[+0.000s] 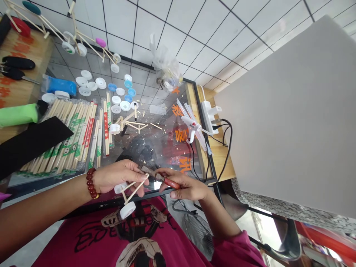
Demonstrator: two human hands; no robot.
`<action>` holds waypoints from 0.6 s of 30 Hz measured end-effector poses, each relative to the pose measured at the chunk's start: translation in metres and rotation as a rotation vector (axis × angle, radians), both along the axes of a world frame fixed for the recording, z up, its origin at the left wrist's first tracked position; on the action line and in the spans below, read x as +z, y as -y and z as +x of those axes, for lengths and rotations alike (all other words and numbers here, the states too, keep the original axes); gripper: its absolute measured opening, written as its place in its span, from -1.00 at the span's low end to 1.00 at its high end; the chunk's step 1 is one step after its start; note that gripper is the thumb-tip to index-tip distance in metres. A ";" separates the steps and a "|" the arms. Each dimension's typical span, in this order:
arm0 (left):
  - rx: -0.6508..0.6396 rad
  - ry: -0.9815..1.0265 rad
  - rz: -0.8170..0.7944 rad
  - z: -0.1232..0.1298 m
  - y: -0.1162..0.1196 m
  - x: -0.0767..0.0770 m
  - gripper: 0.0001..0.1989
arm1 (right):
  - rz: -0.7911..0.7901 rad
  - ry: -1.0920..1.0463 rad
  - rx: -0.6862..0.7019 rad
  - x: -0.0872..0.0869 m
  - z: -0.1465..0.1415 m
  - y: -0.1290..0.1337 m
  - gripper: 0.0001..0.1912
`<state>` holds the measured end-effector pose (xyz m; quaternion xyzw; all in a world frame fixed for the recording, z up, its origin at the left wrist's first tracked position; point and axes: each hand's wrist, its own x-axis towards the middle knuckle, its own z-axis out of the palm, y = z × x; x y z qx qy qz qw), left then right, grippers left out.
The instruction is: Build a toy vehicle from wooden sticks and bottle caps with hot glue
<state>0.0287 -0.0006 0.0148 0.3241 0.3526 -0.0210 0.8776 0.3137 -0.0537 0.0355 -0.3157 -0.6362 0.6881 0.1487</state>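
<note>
My left hand (125, 177), with a red bead bracelet at the wrist, pinches a small frame of wooden sticks (136, 193). White bottle caps sit at the frame's ends, one of them (128, 210) low in front of my shirt. In my right hand (186, 185) is a red-handled tool (171, 183), its metal end close to the tip of the sticks. Both hands are over the near edge of the glass tabletop. Another stick frame with a cap (114, 128) lies farther up the glass, among wood scraps.
Wrapped chopsticks (69, 137) and a black strip (36, 142) lie at left. White and blue caps (100, 82) are scattered behind. A glue gun (191, 126) and power strip (210, 116) with cables sit right. Finished stick models (80, 48) stand at the back left.
</note>
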 end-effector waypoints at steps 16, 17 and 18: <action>0.036 -0.074 0.229 -0.003 0.000 0.019 -0.46 | 0.286 0.287 0.078 0.017 -0.013 -0.003 -0.86; 0.032 -0.073 0.228 -0.003 0.000 0.019 -0.47 | 0.314 0.296 0.072 0.016 -0.013 -0.002 -0.83; 0.029 -0.072 0.226 -0.003 0.001 0.019 -0.46 | 0.338 0.300 0.067 0.014 -0.013 -0.001 -0.81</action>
